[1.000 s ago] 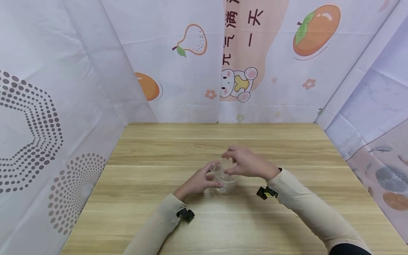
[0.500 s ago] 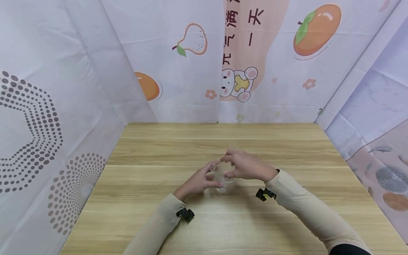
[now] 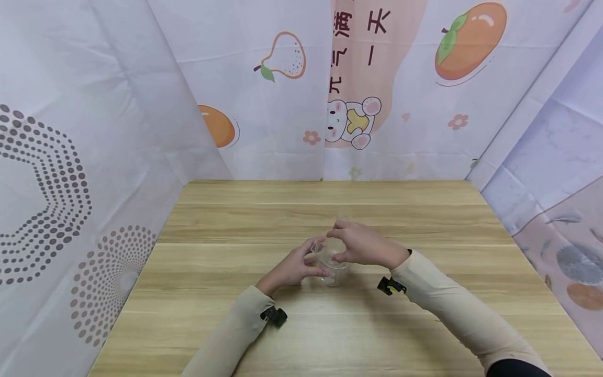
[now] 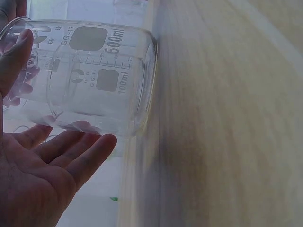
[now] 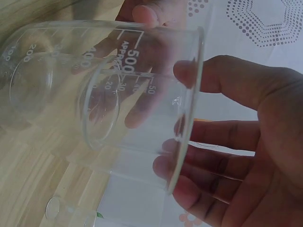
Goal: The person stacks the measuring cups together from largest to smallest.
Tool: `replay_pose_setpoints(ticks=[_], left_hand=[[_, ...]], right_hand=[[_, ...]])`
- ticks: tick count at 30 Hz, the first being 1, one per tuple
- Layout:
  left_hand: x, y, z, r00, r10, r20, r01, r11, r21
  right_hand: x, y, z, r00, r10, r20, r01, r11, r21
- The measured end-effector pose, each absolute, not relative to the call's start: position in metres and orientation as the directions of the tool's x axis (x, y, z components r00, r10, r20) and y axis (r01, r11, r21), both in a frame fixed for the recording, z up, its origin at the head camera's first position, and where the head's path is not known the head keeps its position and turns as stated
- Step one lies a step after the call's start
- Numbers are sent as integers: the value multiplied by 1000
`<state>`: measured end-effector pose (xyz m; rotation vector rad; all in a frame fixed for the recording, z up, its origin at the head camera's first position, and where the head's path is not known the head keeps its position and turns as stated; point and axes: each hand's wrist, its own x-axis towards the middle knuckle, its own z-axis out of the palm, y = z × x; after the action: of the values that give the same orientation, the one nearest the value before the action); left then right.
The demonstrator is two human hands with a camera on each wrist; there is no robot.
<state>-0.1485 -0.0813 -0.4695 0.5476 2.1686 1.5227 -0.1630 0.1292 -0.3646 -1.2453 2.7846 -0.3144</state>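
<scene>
A clear 500 ml glass beaker [image 3: 333, 276] stands upright on the wood-look table, gripped round its left side by my left hand [image 3: 294, 268]. In the left wrist view, a 100 ml beaker [image 4: 108, 80] shows nested inside it. From the right, my right hand [image 3: 365, 245] reaches to the large beaker's mouth, with thumb and fingers curled at the rim. They hold a smaller beaker [image 5: 144, 106], marked up to 50, down inside the large one. The overlapping clear walls partly hide where each fingertip touches.
Behind my right hand, another small clear glass piece [image 3: 345, 213] stands on the table [image 3: 245, 214]; it also shows low in the right wrist view. Printed curtains [image 3: 268, 131] enclose the back and sides of the table.
My right hand has lowered the small beaker into the mouth of the large one and shifted slightly left. My left hand keeps its grip in the same place.
</scene>
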Motion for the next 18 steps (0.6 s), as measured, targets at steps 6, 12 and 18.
replay_pose_setpoints(ticks=[6, 12, 18], left_hand=[[-148, -81, -468, -828, 544, -133, 65, 328, 942], [-148, -81, -468, -830, 541, -138, 60, 333, 941], [-148, -81, -468, -827, 544, -140, 55, 327, 943]], right_hand=[[-161, 127, -363, -671, -741, -16, -725, 661, -194], [-162, 125, -366, -671, -741, -28, -727, 665, -174], [-161, 123, -370, -665, -746, -24, -736, 661, -146]])
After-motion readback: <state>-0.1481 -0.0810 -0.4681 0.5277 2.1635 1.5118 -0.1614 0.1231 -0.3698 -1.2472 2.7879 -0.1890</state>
